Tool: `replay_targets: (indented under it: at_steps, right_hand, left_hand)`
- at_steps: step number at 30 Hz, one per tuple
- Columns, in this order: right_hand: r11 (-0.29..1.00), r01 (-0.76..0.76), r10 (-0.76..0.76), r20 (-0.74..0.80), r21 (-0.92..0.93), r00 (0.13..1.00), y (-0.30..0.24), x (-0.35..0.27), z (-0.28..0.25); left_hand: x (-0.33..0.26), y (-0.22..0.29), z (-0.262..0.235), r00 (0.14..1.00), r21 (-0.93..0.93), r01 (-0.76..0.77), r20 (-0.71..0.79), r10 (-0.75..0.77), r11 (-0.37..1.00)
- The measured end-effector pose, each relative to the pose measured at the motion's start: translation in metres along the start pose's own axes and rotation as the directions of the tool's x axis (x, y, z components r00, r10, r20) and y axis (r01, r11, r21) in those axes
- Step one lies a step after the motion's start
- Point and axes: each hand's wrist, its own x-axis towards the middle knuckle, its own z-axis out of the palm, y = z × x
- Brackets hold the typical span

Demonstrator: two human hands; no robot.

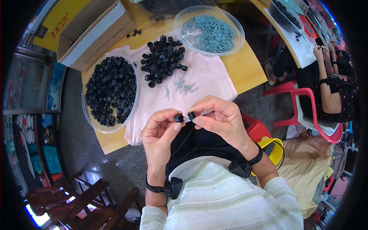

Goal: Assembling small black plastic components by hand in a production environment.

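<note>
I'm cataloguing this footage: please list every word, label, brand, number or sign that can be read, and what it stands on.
Yellow panel, upper left: reddish characters with smaller lettering; I won't copy them out.
Hanging packets, left: any print is too small and blurred to read.
Black plastic pieces between the fingers: no lettering I can make out.

two black parts (178,118), nearside of pink cloth (214,80): partly hidden by fingers (168,135), bit between them (186,119) too small to tell. cardboard box (90,34), left beyond cloth: cut off above. plastic bag (165,7), beyond cloth: likewise, filling blurred.
</note>
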Motion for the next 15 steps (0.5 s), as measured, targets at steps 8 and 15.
replay_targets:
  at_steps: [8,15]
  right_hand:
    - [0.957,0.072,-0.085,-0.034,-0.28,0.996,-0.017,0.005,0.01]
    - [0.911,0.138,-0.157,-0.017,-0.388,0.987,-0.017,0.006,0.018]
  left_hand:
    - [0.0,-0.005,-0.008,0.996,-0.221,0.045,0.08,-0.028,0.974]
    - [0.001,-0.006,-0.009,0.998,-0.24,0.045,0.055,-0.033,0.97]
